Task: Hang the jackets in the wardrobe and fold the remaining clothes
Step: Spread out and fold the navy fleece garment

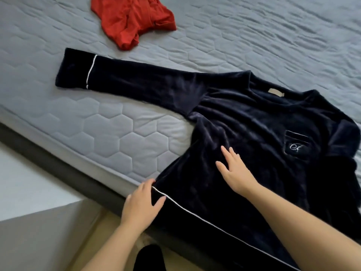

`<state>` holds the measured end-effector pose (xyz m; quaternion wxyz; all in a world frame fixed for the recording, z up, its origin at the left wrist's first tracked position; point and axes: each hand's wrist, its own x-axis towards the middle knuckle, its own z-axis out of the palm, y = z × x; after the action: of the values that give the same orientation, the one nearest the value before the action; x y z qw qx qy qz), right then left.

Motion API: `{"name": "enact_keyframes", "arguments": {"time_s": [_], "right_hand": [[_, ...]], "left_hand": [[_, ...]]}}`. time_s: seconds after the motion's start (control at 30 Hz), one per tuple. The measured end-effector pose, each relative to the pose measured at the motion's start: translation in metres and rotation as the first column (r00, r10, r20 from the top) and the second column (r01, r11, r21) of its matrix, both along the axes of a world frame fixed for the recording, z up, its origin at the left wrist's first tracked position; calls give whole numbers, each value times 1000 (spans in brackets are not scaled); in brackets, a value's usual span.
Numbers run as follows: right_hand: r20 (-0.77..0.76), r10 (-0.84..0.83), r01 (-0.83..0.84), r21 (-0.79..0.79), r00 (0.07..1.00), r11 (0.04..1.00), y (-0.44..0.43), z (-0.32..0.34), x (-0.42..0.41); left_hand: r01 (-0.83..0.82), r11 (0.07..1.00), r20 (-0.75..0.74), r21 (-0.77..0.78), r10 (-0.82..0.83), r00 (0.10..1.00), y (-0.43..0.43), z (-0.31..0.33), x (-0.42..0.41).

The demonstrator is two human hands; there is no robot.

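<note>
A dark navy velvet top with white piping lies spread front-up on the bed, one sleeve stretched out to the left, its hem hanging over the bed's near edge. My left hand holds the lower left corner of the hem, thumb on top of the fabric by the white piping. My right hand lies flat on the body of the top, fingers straight and pointing away from me. A crumpled red garment sits further back on the bed, apart from both hands.
The bed has a grey quilted cover and a dark frame edge running diagonally in front of me. A white and grey surface stands at lower left. Beige floor and a dark foot show below.
</note>
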<state>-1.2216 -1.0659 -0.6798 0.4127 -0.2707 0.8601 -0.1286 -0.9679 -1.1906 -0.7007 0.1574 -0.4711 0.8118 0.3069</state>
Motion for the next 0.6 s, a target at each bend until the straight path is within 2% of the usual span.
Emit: {"name": "enact_keyframes", "arguments": {"time_s": [0.1,0.17,0.2,0.27,0.33,0.4,0.47,0.53,0.6], "right_hand": [[-114,104,-111,-57,988,992,12,-4,21],[-244,129,-165,-136,961,977,14,-7,34],[-255,172,-208,-123,952,970,14,-11,39],[-204,338,-338,33,919,940,15,-23,51],[-179,431,-407,154,884,900,18,-35,59],[-178,415,-392,153,892,907,16,-37,59],[-154,413,-397,126,898,909,17,-27,56],[-125,391,-379,107,912,919,26,-11,46],[-124,332,-316,132,935,939,45,7,32]], "left_hand": [[-230,972,-87,44,233,969,5,0,19],[-290,957,-57,24,291,955,2,-3,47],[-283,959,24,2,283,959,1,-4,62],[-264,964,185,-21,263,947,-2,-10,87],[-275,961,239,9,265,934,-8,-19,91],[-284,957,277,56,259,926,-11,-20,81],[-275,961,338,27,250,907,-8,-13,71],[-235,968,309,-88,251,917,2,6,57],[-160,969,179,-189,194,964,19,27,35]]}}
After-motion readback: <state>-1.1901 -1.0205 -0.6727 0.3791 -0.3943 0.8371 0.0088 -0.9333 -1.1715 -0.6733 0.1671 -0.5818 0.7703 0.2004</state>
